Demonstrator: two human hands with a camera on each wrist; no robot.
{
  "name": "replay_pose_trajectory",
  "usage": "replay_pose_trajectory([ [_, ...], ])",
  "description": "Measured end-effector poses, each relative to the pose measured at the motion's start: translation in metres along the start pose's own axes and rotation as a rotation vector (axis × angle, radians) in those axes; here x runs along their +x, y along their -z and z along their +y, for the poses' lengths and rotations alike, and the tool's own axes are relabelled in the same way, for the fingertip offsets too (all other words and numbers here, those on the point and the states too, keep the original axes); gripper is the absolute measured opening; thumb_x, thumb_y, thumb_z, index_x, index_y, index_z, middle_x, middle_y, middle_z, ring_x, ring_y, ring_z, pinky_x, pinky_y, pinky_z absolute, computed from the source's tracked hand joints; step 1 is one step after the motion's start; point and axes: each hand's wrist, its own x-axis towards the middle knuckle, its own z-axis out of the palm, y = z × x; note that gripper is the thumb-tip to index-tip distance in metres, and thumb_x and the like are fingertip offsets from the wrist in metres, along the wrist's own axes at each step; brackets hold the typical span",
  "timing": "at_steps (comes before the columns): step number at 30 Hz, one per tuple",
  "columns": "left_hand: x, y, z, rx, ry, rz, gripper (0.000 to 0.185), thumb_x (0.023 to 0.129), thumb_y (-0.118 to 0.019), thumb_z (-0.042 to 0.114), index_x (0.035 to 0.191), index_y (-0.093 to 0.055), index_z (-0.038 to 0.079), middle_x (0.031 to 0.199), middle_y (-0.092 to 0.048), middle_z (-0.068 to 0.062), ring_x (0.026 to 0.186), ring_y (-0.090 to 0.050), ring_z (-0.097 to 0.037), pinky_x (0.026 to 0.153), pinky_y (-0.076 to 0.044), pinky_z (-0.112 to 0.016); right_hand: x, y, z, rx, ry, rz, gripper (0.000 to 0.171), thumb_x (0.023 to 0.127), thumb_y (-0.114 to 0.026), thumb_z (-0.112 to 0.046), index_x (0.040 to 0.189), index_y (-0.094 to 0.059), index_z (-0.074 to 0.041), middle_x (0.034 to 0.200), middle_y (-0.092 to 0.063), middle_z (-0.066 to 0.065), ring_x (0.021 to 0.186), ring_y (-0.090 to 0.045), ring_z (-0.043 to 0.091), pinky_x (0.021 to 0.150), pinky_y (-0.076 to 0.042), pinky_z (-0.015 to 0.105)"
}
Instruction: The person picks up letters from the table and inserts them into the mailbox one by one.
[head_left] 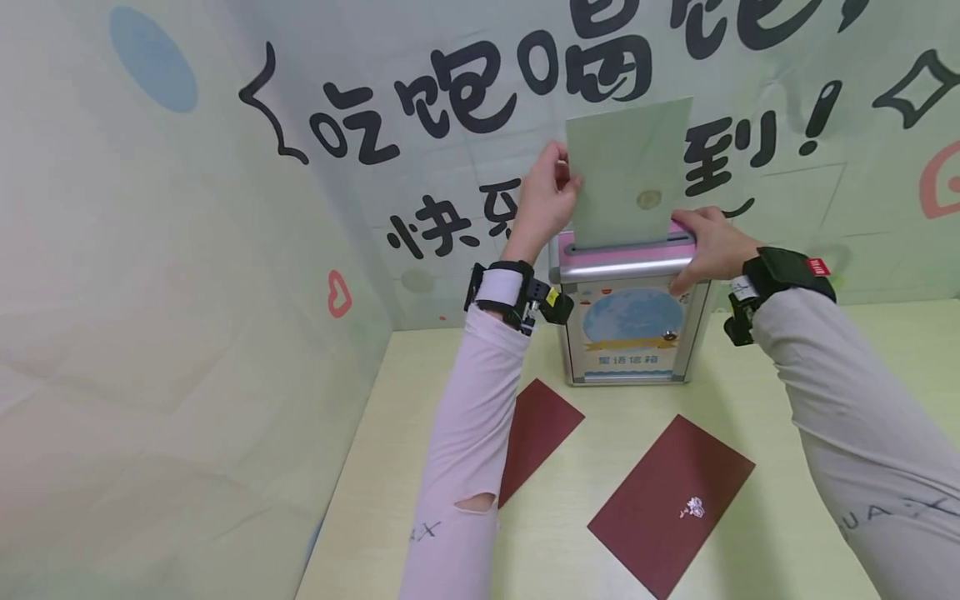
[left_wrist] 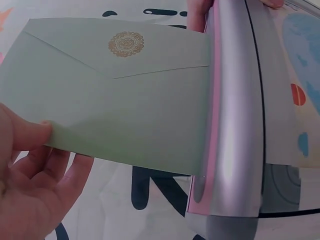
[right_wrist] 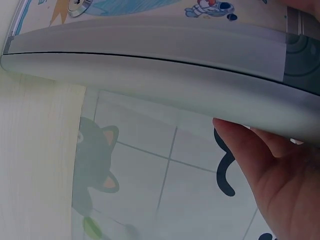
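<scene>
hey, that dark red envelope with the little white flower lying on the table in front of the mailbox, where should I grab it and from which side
Probably by its near right corner, coming in from the right. The red envelope lies flat and turned diagonally on the table, so pinching needs an edge lifted first. That side is bare tabletop, while the left hand's sleeve and a second red envelope crowd the other side.

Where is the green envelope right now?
In the head view, the green envelope stands half-inserted in the letterbox slot, pinched by the left hand.
</scene>
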Motion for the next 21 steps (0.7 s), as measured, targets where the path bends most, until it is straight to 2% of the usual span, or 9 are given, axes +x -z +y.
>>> replay_pose_trajectory([
  [6, -0.005, -0.009, -0.008, -0.015, -0.005, -0.017, 0.014, 0.088, -0.052, 0.000, 0.101, -0.047, 0.005, 0.090, -0.059, -0.009, 0.077, -0.051, -0.015, 0.067, -0.043, -0.018, -0.002, -0.002, -0.002, 0.019, -0.001, 0.006, 0.101, 0.059, -0.077, -0.011, 0.141, -0.018, 0.000, 0.138, -0.008, 0.031, 0.111, -0.025, 0.046, 0.085, -0.033, 0.058],
  [12, -0.009, -0.016, -0.018, 0.029, 0.040, -0.042, 0.016, 0.088, -0.053, 0.002, 0.103, -0.048, 0.006, 0.097, -0.061, -0.009, 0.085, -0.055, -0.014, 0.072, -0.046, -0.019, -0.004, -0.002, -0.003, 0.031, 0.000, 0.002, 0.100, 0.060, -0.077, -0.010, 0.140, -0.019, 0.000, 0.138, -0.007, 0.031, 0.110, -0.025, 0.047, 0.085, -0.032, 0.057],
  [21, -0.011, -0.024, -0.031, 0.072, 0.034, -0.090, 0.017, 0.089, -0.052, 0.002, 0.105, -0.047, 0.006, 0.102, -0.060, -0.009, 0.089, -0.055, -0.015, 0.075, -0.046, -0.021, -0.004, -0.001, -0.003, 0.021, -0.001, -0.003, 0.100, 0.060, -0.077, -0.010, 0.139, -0.017, 0.001, 0.138, -0.006, 0.032, 0.111, -0.023, 0.048, 0.086, -0.032, 0.059],
])
